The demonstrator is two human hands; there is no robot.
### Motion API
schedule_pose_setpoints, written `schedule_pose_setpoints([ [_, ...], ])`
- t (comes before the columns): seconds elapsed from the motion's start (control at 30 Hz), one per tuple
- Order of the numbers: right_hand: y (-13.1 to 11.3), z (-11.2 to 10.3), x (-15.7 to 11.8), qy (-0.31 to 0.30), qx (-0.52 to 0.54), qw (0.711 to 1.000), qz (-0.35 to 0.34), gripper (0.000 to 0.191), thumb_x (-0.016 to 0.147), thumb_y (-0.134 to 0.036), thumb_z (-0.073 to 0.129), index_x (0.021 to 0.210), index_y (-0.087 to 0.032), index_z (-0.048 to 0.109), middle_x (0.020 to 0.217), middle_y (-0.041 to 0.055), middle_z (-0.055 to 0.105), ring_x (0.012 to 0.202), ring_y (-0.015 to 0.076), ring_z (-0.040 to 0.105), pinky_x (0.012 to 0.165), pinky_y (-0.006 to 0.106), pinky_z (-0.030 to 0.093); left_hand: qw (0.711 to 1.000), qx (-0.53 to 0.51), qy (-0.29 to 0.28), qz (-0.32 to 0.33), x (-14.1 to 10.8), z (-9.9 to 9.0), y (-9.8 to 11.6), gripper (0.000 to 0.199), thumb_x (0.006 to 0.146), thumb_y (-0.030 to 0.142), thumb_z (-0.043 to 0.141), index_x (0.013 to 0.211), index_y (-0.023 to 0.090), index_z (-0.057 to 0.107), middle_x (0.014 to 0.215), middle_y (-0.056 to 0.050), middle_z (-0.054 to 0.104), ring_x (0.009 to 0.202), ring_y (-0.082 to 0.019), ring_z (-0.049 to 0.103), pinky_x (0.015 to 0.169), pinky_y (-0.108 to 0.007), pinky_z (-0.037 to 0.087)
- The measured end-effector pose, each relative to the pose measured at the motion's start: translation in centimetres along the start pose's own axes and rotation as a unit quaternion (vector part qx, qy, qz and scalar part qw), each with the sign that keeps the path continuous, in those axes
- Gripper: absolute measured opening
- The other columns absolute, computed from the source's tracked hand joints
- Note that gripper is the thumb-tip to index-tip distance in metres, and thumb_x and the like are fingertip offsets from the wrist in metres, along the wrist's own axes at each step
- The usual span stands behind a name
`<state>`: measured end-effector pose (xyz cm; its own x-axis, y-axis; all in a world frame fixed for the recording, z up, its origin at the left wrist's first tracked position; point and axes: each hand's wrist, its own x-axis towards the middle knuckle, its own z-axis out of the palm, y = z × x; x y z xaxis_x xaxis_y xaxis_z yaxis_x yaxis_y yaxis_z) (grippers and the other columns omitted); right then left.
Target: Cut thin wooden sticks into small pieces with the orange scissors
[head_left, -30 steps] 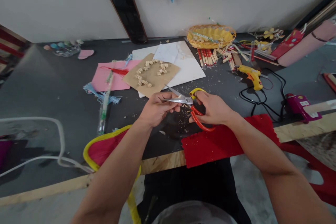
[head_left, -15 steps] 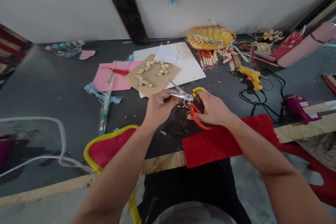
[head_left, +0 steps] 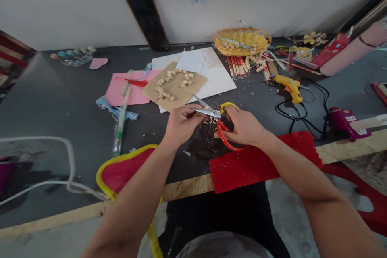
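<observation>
My right hand grips a pair of scissors by red and yellow handles, fingers in the loops. The steel blades point left and stand apart. Right at them, the fingertips of my left hand are pinched together; what they hold is too small and covered to make out. Under the blades, tiny pale wooden-looking bits and crumbs are scattered on the dark tabletop. Beyond my hands, a brown paper square carries clusters of small pale pieces in a curved row.
White sheets and pink paper lie around the brown square. Farther back stand a yellow basket and a leaning phone. A yellow glue gun with a black cord lies right. Red felt overlaps the front edge.
Both hands and the scissors stay at nearly the same place, with the blades still apart. The whole view has shifted very slightly.
</observation>
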<state>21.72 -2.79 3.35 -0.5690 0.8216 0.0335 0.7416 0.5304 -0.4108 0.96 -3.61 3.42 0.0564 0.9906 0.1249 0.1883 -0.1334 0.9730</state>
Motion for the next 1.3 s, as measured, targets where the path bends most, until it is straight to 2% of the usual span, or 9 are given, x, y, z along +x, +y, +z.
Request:
schedule_pose_setpoints([
  [0.23,-0.6,0.4,-0.2,0.015,-0.004,0.999,0.04,0.035,0.087,-0.053,0.052,0.097,-0.019,0.046,0.073,0.0032,0.063,0.065,0.0196,0.06,0.056,0.028,0.03,1.0,-0.008,-0.011,-0.001,-0.4,-0.2,0.1,0.027,0.081,0.04,0.067,0.071,0.015,0.072,0.063,-0.004,0.068,0.055,-0.011,0.054,0.051,-0.022,0.041],
  [0.4,0.7,0.1,0.3,0.072,0.006,0.994,0.079,0.046,0.08,-0.061,0.056,0.098,-0.02,0.048,0.076,0.0035,0.063,0.069,0.0217,0.061,0.057,0.029,0.034,0.999,-0.024,-0.019,-0.02,-0.1,-0.1,-0.2,0.023,0.082,0.038,0.066,0.08,0.016,0.073,0.071,-0.004,0.071,0.059,-0.01,0.055,0.055,-0.021,0.043],
  [0.63,2.6,0.4,1.1,0.106,-0.001,0.987,0.123,0.04,0.078,-0.058,0.058,0.093,-0.022,0.048,0.085,0.0051,0.062,0.073,0.0225,0.06,0.056,0.031,0.038,0.998,-0.032,-0.001,-0.052,0.4,0.3,-0.6,0.023,0.079,0.035,0.067,0.087,0.015,0.074,0.082,-0.007,0.074,0.069,-0.013,0.062,0.059,-0.023,0.046],
  [0.73,3.5,0.3,1.1,0.131,-0.013,0.983,0.128,0.039,0.078,-0.052,0.06,0.099,-0.021,0.05,0.091,0.008,0.062,0.081,0.0258,0.061,0.062,0.035,0.044,0.997,-0.043,0.019,-0.064,0.5,0.3,-0.7,0.025,0.074,0.037,0.072,0.087,0.015,0.074,0.079,-0.007,0.074,0.07,-0.015,0.062,0.058,-0.024,0.046],
  [0.8,4.4,0.1,1.1,0.143,-0.029,0.981,0.13,0.036,0.078,-0.045,0.062,0.102,-0.019,0.051,0.098,0.0116,0.062,0.092,0.0295,0.061,0.071,0.04,0.048,0.996,-0.046,0.031,-0.07,0.6,0.2,-0.8,0.025,0.071,0.036,0.074,0.085,0.015,0.074,0.076,-0.006,0.074,0.066,-0.013,0.061,0.057,-0.024,0.045],
  [0.87,5.2,-0.1,1.2,0.137,-0.056,0.979,0.137,0.036,0.079,-0.037,0.062,0.106,-0.015,0.052,0.104,0.0159,0.061,0.103,0.033,0.058,0.085,0.047,0.047,0.995,-0.048,0.041,-0.074,0.7,0.2,-0.8,0.022,0.07,0.034,0.075,0.082,0.016,0.075,0.072,-0.004,0.073,0.061,-0.011,0.058,0.056,-0.023,0.044],
  [0.97,5.9,-0.2,1.2,0.107,-0.092,0.978,0.153,0.044,0.08,-0.036,0.063,0.113,-0.009,0.052,0.108,0.0199,0.061,0.111,0.036,0.055,0.097,0.053,0.042,0.994,-0.05,0.055,-0.076,0.8,0.1,-0.9,0.021,0.069,0.034,0.076,0.078,0.016,0.074,0.067,-0.002,0.07,0.057,-0.009,0.054,0.054,-0.023,0.041],
  [1.13,5.7,-0.4,1.1,0.083,-0.131,0.974,0.167,0.049,0.082,-0.04,0.06,0.115,-0.004,0.055,0.11,0.0235,0.062,0.111,0.0368,0.056,0.097,0.053,0.042,0.993,-0.065,0.061,-0.077,0.9,0.2,-1.3,0.025,0.066,0.038,0.078,0.075,0.016,0.072,0.062,-0.001,0.066,0.054,-0.008,0.05,0.05,-0.022,0.038],
  [1.3,5.9,-0.8,0.8,0.072,-0.101,0.98,0.156,0.051,0.082,-0.044,0.059,0.116,-0.006,0.057,0.119,0.0236,0.06,0.117,0.0363,0.053,0.096,0.049,0.045,0.991,-0.09,0.061,-0.079,1.1,0.1,-1.7,0.031,0.062,0.039,0.081,0.079,0.015,0.072,0.067,-0.003,0.068,0.062,-0.011,0.057,0.056,-0.023,0.042],
])
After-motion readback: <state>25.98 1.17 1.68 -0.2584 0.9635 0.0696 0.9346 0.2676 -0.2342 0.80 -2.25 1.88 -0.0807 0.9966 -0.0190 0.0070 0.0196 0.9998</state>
